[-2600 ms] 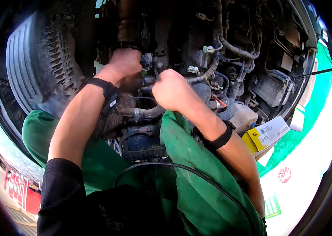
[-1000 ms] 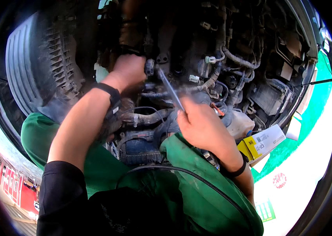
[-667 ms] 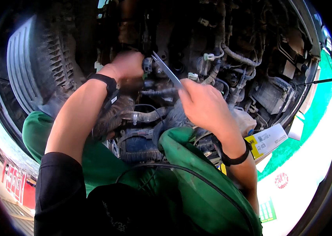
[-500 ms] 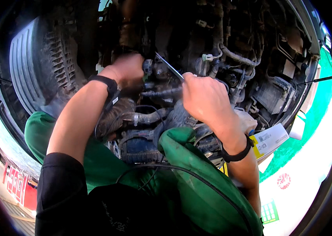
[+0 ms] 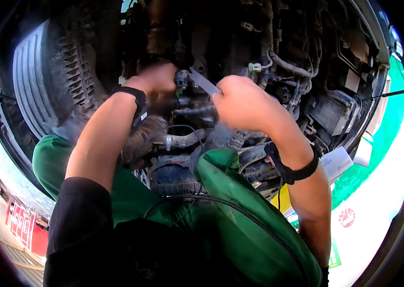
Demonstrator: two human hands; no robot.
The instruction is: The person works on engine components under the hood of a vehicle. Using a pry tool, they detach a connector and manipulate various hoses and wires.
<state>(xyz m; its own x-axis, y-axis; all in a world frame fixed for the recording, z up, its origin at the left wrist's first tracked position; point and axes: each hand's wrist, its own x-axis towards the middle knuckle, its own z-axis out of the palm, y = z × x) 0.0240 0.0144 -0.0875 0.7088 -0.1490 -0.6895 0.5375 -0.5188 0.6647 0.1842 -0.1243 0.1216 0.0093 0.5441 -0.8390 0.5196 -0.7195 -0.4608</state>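
My right hand (image 5: 240, 100) is closed around a flat, grey metal blade (image 5: 204, 82) with a slanted tip. The blade points up and left, its tip near a small round engine fitting (image 5: 181, 79). My left hand (image 5: 159, 79) is at the left side of that fitting, blurred by motion, and its fingers are too smeared to read. Below the two hands runs a dark ribbed hose (image 5: 195, 111). A thicker grey hose with a metal clamp (image 5: 168, 141) lies nearer to me. Both wrists wear black bands.
Green cloth (image 5: 240, 205) drapes over the front edge of the engine bay. To the left stands a ribbed grey plastic housing (image 5: 32, 81). A white and yellow box (image 5: 336, 162) lies beside my right forearm. A black cable (image 5: 254, 220) crosses the cloth. Wiring and hoses (image 5: 288, 67) fill the far right.
The blade has turned from edge-on to showing its flat side. My right hand has moved slightly left and up, its forearm swinging right over the box. My left hand stays by the fitting.
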